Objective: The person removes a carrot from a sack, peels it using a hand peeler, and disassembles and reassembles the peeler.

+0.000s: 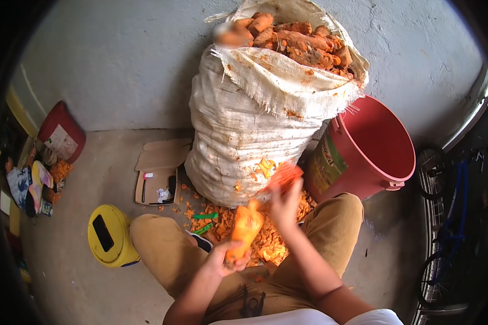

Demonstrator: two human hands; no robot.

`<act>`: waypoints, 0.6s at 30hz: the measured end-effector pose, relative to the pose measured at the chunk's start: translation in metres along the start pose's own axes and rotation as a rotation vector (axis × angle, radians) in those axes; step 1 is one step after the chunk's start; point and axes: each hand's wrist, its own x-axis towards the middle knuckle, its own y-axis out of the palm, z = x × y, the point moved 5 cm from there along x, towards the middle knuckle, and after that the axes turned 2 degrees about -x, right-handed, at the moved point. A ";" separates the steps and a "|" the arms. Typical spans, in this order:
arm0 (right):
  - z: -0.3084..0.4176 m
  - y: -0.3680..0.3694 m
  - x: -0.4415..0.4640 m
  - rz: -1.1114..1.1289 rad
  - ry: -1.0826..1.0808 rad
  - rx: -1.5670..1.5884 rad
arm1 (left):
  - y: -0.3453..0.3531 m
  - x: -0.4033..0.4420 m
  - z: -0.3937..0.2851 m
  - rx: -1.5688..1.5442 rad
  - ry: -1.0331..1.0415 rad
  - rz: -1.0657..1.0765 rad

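Observation:
My left hand (pixel 230 259) is wrapped round the lower end of a thick, bright orange carrot (pixel 246 227), which looks mostly peeled and points up and away from me. Just right of its top, my right hand (pixel 285 203) closes on a red hand tool (pixel 285 177), smeared by motion, so its exact kind is unclear. Orange peelings (pixel 268 246) lie heaped on the floor between my legs. Behind them stands a tall white woven sack (pixel 244 130), filled to the top with unpeeled carrots (pixel 303 46).
Right of the sack stands a large red bucket (pixel 363 173). On the left, a yellow tub (pixel 100 254) carries a black phone (pixel 103 233). An open cardboard box (pixel 162 157) and green-handled items (pixel 205 216) lie nearby. A bicycle (pixel 455 216) leans at far right.

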 end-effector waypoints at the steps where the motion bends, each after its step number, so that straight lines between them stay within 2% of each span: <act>1: -0.037 -0.012 0.021 -0.127 0.102 0.042 | 0.009 -0.011 0.004 0.029 -0.001 0.030; 2: -0.099 -0.018 0.036 -0.146 0.258 0.146 | 0.013 -0.019 0.006 0.064 -0.004 0.058; 3: -0.094 -0.029 0.044 -0.126 0.210 0.016 | 0.012 -0.021 0.009 0.069 -0.024 0.107; 6: -0.051 -0.028 0.039 -0.013 0.185 0.000 | 0.009 -0.020 0.009 0.004 -0.016 0.115; 8: -0.014 -0.018 0.029 0.061 0.239 0.433 | 0.011 -0.015 0.005 0.044 -0.010 0.100; 12: 0.033 -0.001 -0.005 0.353 0.399 0.569 | 0.010 -0.008 0.004 0.061 -0.023 0.096; 14: 0.046 0.005 -0.024 0.363 0.246 0.531 | 0.012 -0.007 0.003 0.064 -0.022 0.087; 15: 0.046 0.008 -0.030 0.376 0.060 0.312 | 0.012 -0.006 0.003 0.065 -0.022 0.083; 16: 0.043 0.008 -0.034 0.364 0.020 0.306 | 0.012 -0.005 0.003 0.055 -0.028 0.084; 18: 0.032 0.009 -0.033 0.311 0.089 0.344 | 0.012 -0.004 0.003 0.034 -0.034 0.086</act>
